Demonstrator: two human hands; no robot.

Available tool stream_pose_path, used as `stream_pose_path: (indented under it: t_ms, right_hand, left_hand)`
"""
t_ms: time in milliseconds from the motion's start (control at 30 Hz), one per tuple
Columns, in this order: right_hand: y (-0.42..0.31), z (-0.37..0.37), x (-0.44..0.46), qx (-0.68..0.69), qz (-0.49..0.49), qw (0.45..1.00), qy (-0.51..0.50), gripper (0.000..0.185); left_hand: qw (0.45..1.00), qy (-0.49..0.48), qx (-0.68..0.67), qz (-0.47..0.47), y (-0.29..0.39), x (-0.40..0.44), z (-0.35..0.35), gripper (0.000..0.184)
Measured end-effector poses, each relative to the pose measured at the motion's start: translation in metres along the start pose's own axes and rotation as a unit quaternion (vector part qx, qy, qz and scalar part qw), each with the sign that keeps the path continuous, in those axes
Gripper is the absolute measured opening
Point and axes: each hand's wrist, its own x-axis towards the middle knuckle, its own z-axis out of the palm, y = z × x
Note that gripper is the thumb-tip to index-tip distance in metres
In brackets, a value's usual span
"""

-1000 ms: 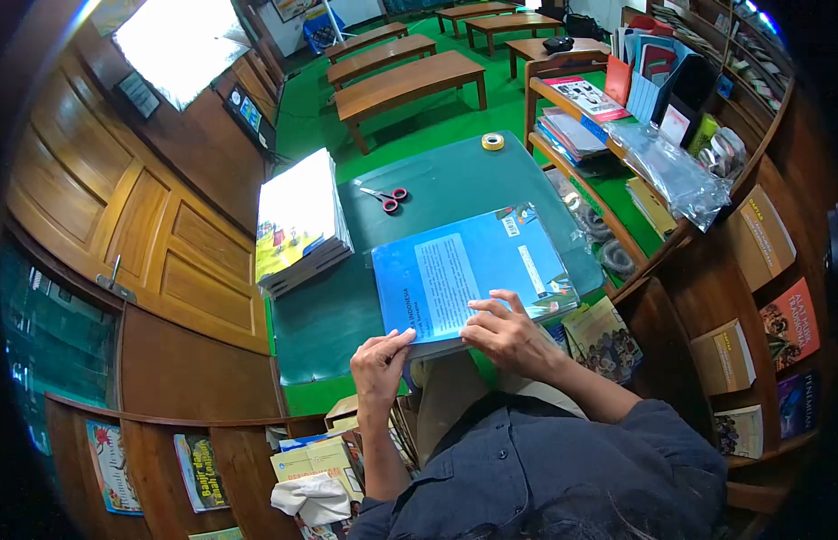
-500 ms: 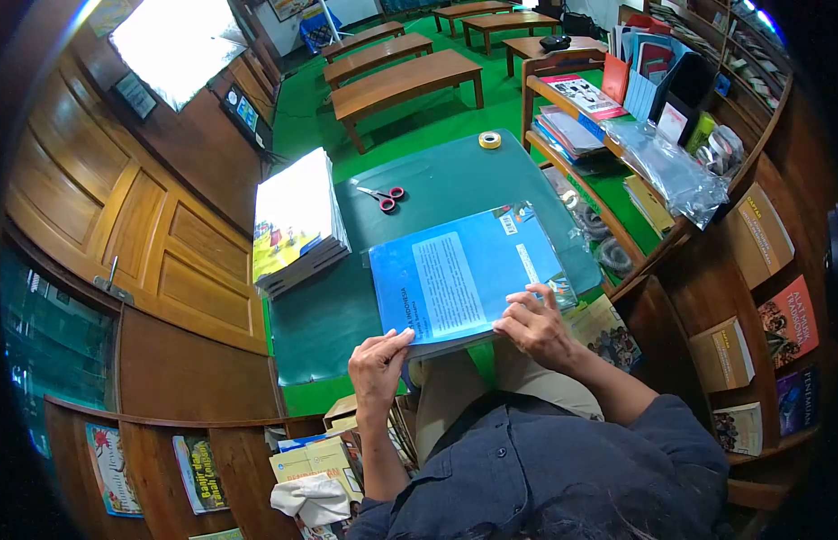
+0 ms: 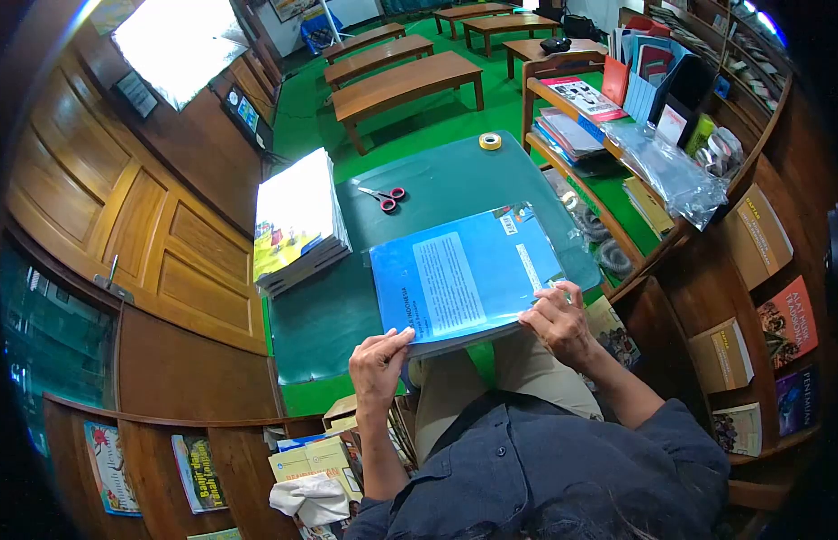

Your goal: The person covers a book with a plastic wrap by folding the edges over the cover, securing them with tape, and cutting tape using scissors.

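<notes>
A blue book [image 3: 450, 274] lies back cover up on the green table [image 3: 419, 180], its near edge toward me, with clear film showing along its edges. My left hand [image 3: 378, 360] grips the near left corner, thumb on the cover and fingers beneath. At the near right corner, my right hand [image 3: 558, 319] is closed on the book's edge, fingers bent over the cover. Beyond the book lie scissors with red handles [image 3: 388, 200], their blades slightly apart. A stack of books [image 3: 297, 216] stands left of the blue book.
A roll of yellow tape [image 3: 490, 141] rests near the table's far edge. To the right, a wooden shelf [image 3: 563, 166] holds folders, papers and clear plastic packets [image 3: 666, 171]. Books and a white cloth [image 3: 311, 497] are below the table at the left.
My right hand has slid rightward along the book's near edge to its right corner. My left hand has stayed at the left corner. The book has barely moved.
</notes>
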Motion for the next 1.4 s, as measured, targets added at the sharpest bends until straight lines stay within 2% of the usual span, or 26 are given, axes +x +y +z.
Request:
stream_pose_path:
  t_ms: [500, 633, 833, 967, 1133, 1400]
  right_hand:
    - [0.014, -0.005, -0.017, -0.059, 0.021, 0.998, 0.018, 0.009]
    - [0.016, 0.002, -0.016, 0.027, 0.052, 0.998, 0.026, 0.012]
    - [0.007, -0.015, -0.004, -0.023, 0.057, 0.998, -0.006, 0.015]
    - [-0.009, -0.015, 0.004, 0.051, 0.113, 0.991, 0.046, 0.019]
    - [-0.008, 0.003, -0.003, 0.012, 0.052, 0.998, 0.025, 0.017]
    - [-0.003, 0.011, -0.007, 0.05, 0.07, 0.996, 0.009, 0.02]
  left_hand:
    - [0.999, 0.01, -0.037, -0.01, -0.004, 0.0, 0.004, 0.036]
    - [0.999, 0.008, -0.034, -0.019, -0.001, 0.0, 0.002, 0.031]
    - [0.999, 0.006, -0.038, -0.025, 0.0, 0.0, 0.002, 0.031]
    - [0.999, 0.002, -0.031, -0.04, -0.003, 0.0, 0.002, 0.031]
    - [0.999, 0.008, -0.031, -0.022, -0.002, 0.0, 0.003, 0.034]
    - [0.999, 0.012, -0.029, -0.032, 0.0, 0.0, 0.002, 0.034]
